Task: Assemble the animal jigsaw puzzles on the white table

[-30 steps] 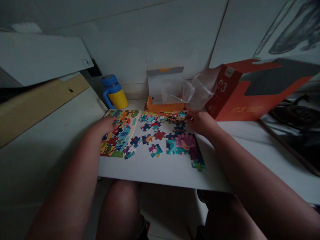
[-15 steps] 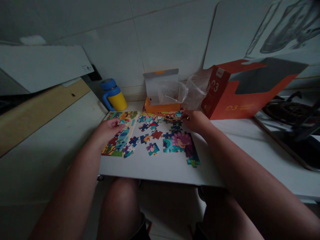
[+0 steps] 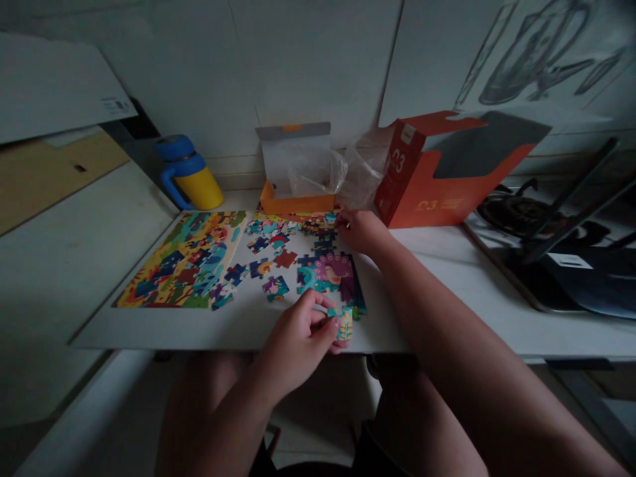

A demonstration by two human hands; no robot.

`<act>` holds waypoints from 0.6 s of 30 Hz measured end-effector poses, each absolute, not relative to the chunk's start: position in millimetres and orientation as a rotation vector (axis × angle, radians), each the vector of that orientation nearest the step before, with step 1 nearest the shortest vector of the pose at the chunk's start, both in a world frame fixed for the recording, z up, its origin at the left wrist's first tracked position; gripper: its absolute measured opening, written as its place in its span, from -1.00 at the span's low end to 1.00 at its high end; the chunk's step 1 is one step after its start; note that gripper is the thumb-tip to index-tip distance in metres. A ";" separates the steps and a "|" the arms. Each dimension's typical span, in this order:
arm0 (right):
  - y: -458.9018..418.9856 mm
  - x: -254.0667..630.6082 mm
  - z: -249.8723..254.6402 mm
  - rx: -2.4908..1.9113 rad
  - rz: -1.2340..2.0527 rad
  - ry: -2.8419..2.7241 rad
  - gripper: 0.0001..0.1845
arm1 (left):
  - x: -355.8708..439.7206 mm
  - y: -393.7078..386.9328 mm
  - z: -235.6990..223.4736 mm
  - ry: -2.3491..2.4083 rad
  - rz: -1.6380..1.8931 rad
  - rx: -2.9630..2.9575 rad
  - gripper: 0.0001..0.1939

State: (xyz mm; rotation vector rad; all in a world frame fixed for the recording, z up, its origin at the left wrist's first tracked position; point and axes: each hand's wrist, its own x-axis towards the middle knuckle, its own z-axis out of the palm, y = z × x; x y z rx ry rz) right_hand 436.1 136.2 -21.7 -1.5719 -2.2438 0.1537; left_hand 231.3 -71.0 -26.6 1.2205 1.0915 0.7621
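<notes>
- Teal puzzle piece (image 3: 344,324): pinched between the thumb and fingers of the left hand (image 3: 308,338), above the table's (image 3: 248,331) near edge.
- Joined puzzle section (image 3: 325,271): just beyond it, on the table.
- Right hand (image 3: 358,228): fingers curled, at the section's far end; cannot tell whether it grips anything.
- Loose pieces (image 3: 285,258): left of the section.
- Picture board (image 3: 183,265): farther left, pieces on it.
- Orange-edged open box (image 3: 298,202): behind the pieces.

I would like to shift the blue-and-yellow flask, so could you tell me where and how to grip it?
I'd grip the blue handle, coming from the left: the flask stands upright, and the handle loops out on its left, facing away from the open box.
</notes>
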 end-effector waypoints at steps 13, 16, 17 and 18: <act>135.2 436.0 -17.9 -1.555 0.173 -2.240 -0.71 | 254.0 -56.6 -30.2 1.278 0.703 1.840 -0.93; 135.0 436.6 -18.1 -1.547 0.159 -2.254 -0.71 | 256.9 -57.1 -29.7 1.294 0.731 1.993 -0.87; 134.9 436.7 -18.2 -1.547 0.157 -2.259 -0.71 | 257.5 -58.3 -29.5 1.306 0.744 2.035 -0.85; 134.8 436.8 -18.3 -1.548 0.156 -2.263 -0.70 | 257.7 -59.8 -29.4 1.315 0.761 2.073 -0.84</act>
